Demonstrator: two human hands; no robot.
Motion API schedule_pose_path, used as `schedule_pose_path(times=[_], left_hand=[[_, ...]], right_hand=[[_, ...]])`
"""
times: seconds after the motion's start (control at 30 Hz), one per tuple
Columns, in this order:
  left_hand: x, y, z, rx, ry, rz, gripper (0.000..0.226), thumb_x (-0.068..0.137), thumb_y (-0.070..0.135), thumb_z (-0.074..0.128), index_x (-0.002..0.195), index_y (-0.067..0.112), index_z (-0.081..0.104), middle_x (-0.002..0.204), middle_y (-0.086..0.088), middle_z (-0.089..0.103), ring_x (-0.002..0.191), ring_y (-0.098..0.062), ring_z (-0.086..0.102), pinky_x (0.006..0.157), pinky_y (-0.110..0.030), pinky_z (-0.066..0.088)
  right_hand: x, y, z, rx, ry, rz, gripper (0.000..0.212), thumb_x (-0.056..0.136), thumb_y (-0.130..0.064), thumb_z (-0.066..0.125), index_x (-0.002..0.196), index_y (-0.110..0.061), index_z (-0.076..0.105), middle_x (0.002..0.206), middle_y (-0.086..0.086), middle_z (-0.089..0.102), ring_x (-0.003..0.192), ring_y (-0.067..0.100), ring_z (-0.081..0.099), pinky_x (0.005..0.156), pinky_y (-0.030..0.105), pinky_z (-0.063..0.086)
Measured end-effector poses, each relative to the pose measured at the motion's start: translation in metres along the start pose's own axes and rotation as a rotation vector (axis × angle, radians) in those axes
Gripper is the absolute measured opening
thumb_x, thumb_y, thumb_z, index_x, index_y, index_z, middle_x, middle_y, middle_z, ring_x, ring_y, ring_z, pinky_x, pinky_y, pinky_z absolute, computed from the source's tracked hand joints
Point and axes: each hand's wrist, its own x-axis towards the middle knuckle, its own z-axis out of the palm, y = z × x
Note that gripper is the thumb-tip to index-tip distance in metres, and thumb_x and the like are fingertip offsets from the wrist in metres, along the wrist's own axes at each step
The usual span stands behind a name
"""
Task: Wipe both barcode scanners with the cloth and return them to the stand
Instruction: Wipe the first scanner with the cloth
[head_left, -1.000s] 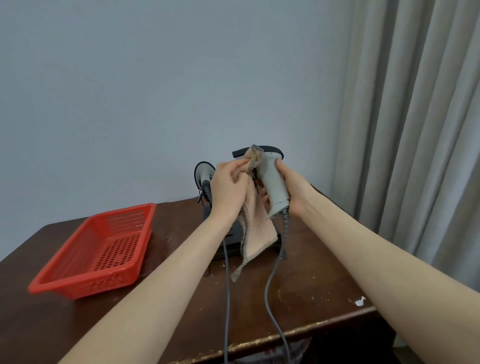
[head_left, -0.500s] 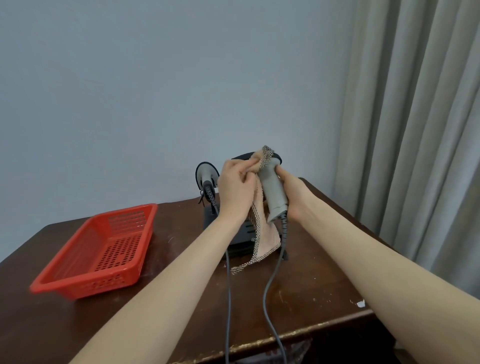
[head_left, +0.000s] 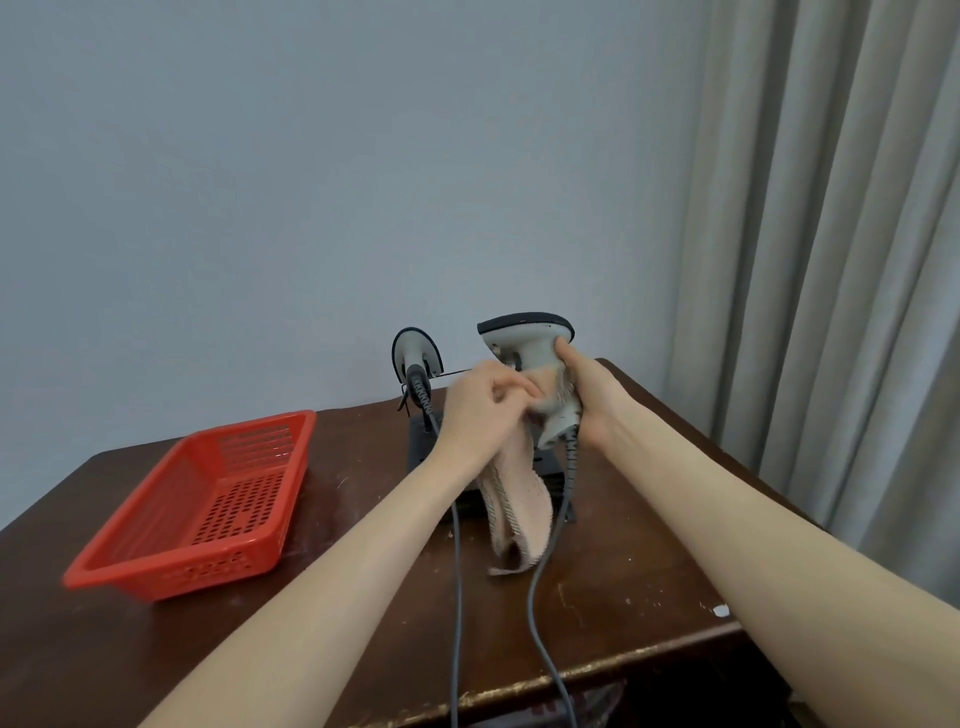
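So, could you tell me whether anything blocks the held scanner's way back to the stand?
Partly: the cloth in the left hand hangs between the scanner, gripped by the right hand, and the stand below. Nothing else visibly does.

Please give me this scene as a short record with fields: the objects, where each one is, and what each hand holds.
surface: dark brown wooden table
left hand: presses the pinkish-beige woven cloth on the handle of the held scanner
right hand: grips the light grey barcode scanner with black top, upright, above the table
second scanner: grey barcode scanner in the black stand, behind the left hand
basket: red perforated plastic basket, on the table's left, nothing visible inside
cables: two grey cables run over the front edge
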Motion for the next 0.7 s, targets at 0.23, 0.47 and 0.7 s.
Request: schedule_pose_path(times=[0.23,0.47,0.7], left_hand=[[0.010,0.000,0.012,0.030,-0.016,0.002,0.029,0.091,0.005,0.053,0.115,0.014,0.068,0.118,0.005,0.052,0.112,-0.007,0.051,0.098,-0.014,0.038],[-0.012,0.000,0.007,-0.006,-0.207,0.010,0.028,0.077,-0.003,0.057,0.068,0.019,0.073,0.079,0.011,0.062,0.084,-0.009,0.058,0.081,-0.020,0.043],[0.010,-0.001,-0.001,-0.105,0.207,-0.074,0.029,0.089,0.005,0.053,0.111,0.015,0.067,0.117,0.000,0.060,0.105,-0.007,0.057,0.096,-0.023,0.044]], right_hand=[[-0.001,0.005,0.008,0.073,-0.051,0.017,0.037,0.095,-0.039,0.051,0.081,-0.008,0.066,0.066,0.010,0.069,0.053,0.023,0.068,0.048,0.026,0.055],[-0.004,0.008,0.003,0.047,-0.045,0.069,0.065,0.093,-0.053,0.046,0.128,0.002,0.055,0.114,0.019,0.062,0.098,0.029,0.063,0.093,0.038,0.050],[-0.004,0.008,0.008,0.035,-0.012,0.006,0.044,0.092,-0.047,0.055,0.106,-0.006,0.063,0.075,0.010,0.066,0.053,0.022,0.060,0.043,0.026,0.049]])
